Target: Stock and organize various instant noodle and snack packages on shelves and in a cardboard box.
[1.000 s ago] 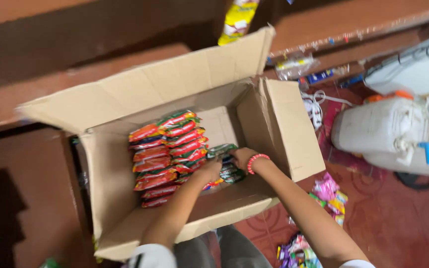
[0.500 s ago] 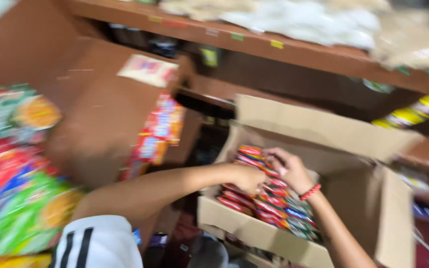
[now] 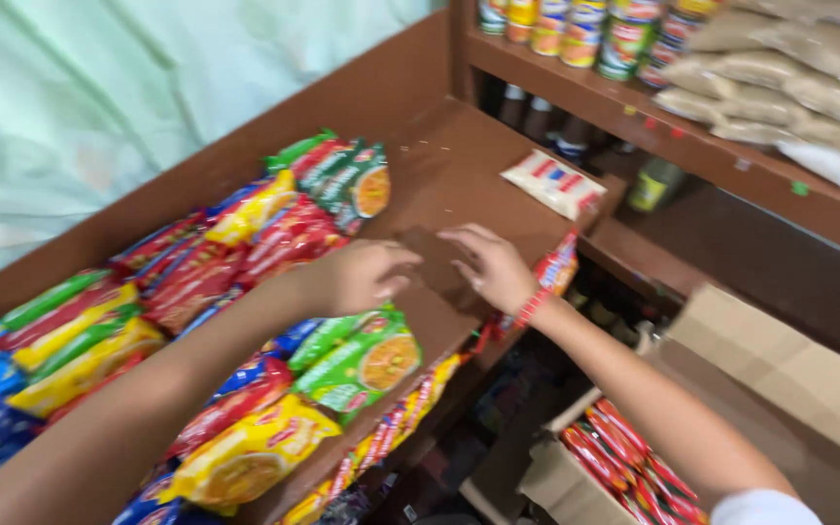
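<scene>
My left hand (image 3: 360,276) hovers over the brown wooden shelf (image 3: 459,170) with fingers loosely curled and nothing in it. It is just above a green noodle packet (image 3: 367,358) and beside the red packets (image 3: 284,238). My right hand (image 3: 490,266) lies next to it with fingers spread, flat on the bare shelf board, and a red bracelet (image 3: 530,309) is on its wrist. Rows of red, yellow, green and blue noodle packets (image 3: 99,331) fill the shelf to the left of both hands.
A white and red packet (image 3: 553,183) lies farther back on the shelf. An open cardboard box (image 3: 780,365) with red packets (image 3: 624,465) stands at lower right. Cans (image 3: 576,24) and pale bags (image 3: 789,68) sit on the upper shelf. Sachet strips (image 3: 391,433) hang off the shelf's front edge.
Both hands have left the cardboard box and come up to the shelf on the left. The view has swung from the box to the shelf of packets.
</scene>
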